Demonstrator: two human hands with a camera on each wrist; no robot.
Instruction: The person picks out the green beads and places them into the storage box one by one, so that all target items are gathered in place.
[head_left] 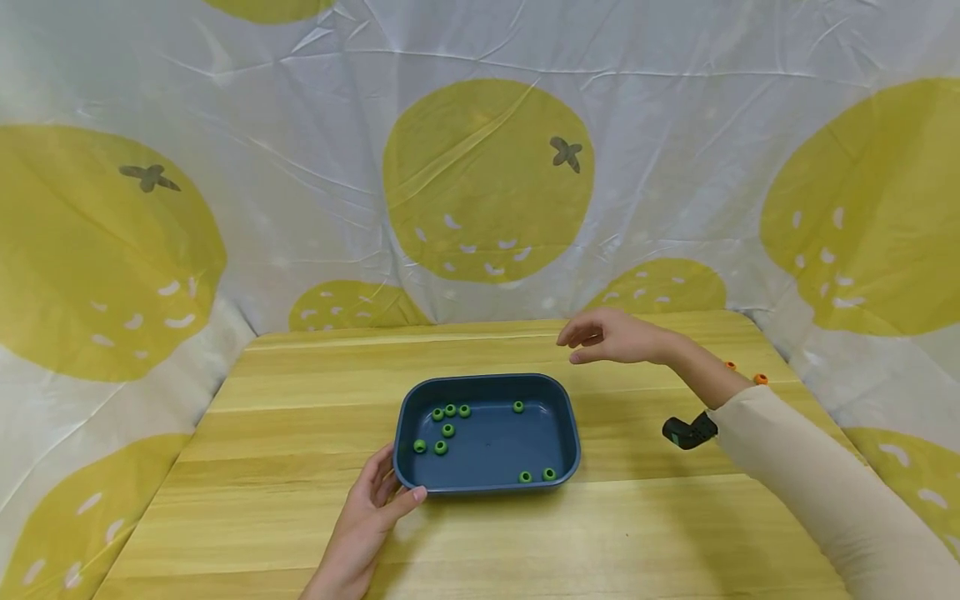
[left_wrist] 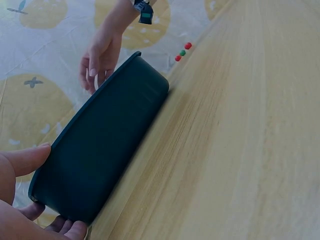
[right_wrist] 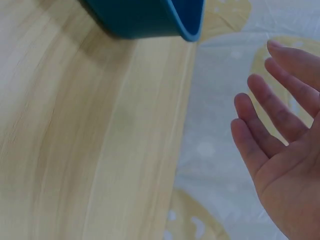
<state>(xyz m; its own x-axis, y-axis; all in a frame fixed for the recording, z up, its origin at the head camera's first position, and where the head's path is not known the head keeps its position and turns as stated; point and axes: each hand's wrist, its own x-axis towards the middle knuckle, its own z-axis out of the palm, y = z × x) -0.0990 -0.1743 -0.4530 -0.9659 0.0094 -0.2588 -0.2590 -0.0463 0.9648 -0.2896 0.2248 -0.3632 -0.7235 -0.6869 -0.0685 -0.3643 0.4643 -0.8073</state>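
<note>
A dark blue plastic tub stands on the table, with several small green beads scattered over its floor. My left hand grips the tub's near left corner, thumb at the rim and fingers round the outer wall. In the left wrist view, the tub's outer side fills the middle and hides its contents. Beyond the tub's far right corner, my right hand hovers above the table with fingers loosely bent. Its palm and spread fingers show nothing held in the right wrist view, apart from the tub.
Orange beads lie near the table's right edge, partly behind the right forearm. In the left wrist view a green bead sits between two red-looking ones. A fruit-print cloth hangs behind the wooden table.
</note>
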